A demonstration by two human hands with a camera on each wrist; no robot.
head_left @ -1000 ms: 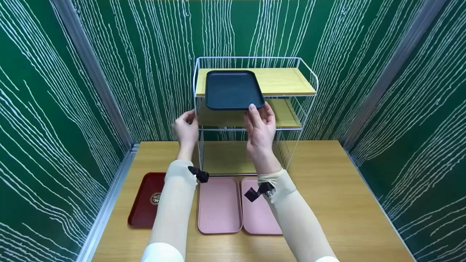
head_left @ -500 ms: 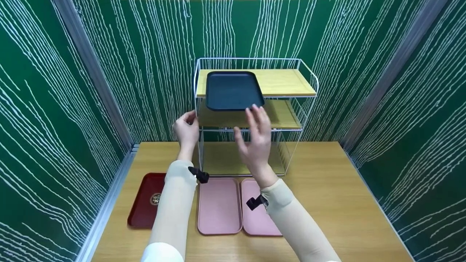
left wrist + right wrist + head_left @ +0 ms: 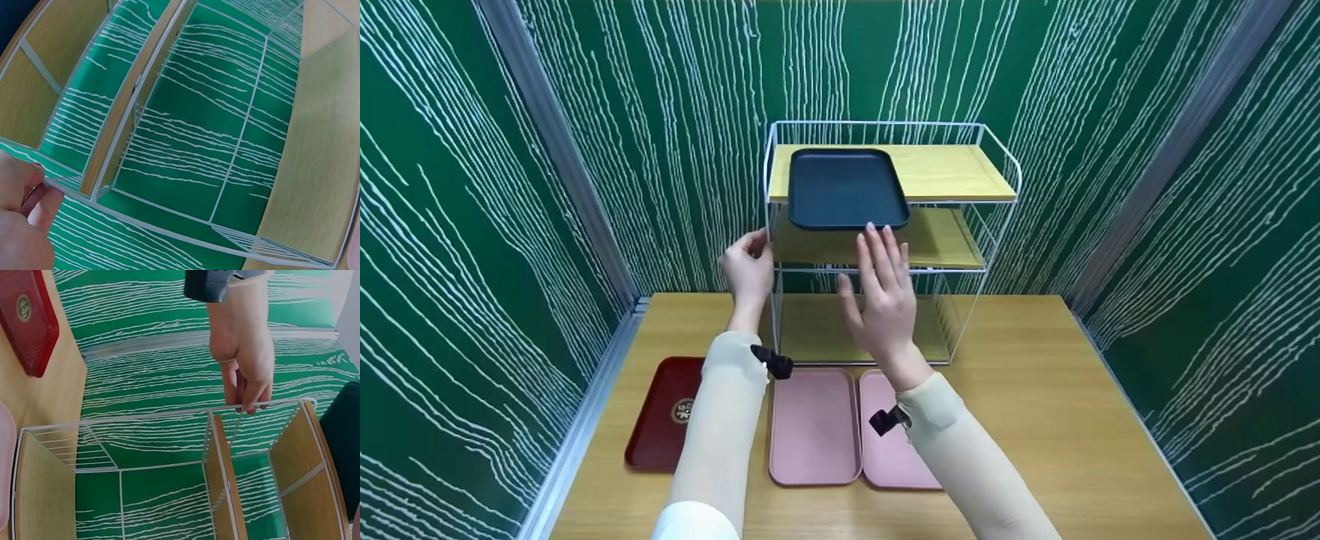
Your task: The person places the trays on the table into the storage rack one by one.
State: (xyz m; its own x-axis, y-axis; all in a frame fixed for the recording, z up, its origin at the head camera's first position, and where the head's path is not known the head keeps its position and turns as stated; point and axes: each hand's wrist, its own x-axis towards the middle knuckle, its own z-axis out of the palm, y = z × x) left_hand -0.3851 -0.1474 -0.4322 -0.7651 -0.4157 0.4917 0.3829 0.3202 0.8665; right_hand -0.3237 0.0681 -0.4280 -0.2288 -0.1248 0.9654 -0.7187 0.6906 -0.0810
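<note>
A dark blue-green rectangular tray (image 3: 847, 187) lies on the left part of the top shelf (image 3: 952, 169) of a three-tier rack, its near end jutting past the shelf's front. My right hand (image 3: 886, 304) has its fingers stretched upward, their tips at the tray's front edge; whether they press on it I cannot tell. On the rack's left side, my left hand (image 3: 747, 274) pinches the front white wire upright. The left wrist view shows that hand's fingertips (image 3: 45, 211) on the wire (image 3: 163, 228), near the middle shelf (image 3: 126, 107). The right wrist view also has the left hand (image 3: 247, 363) on it.
Two pink trays (image 3: 814, 427) lie side by side before the rack, the right one (image 3: 896, 442) partly behind the right arm. A dark red tray (image 3: 656, 420) with a round emblem lies left, partly covered by the left arm. Green walls (image 3: 675, 90) enclose the table (image 3: 1057, 420).
My right hand has let go of the tray's front right corner and straightened its fingers, now at the middle-right of its front edge. The left hand keeps its grip on the rack.
</note>
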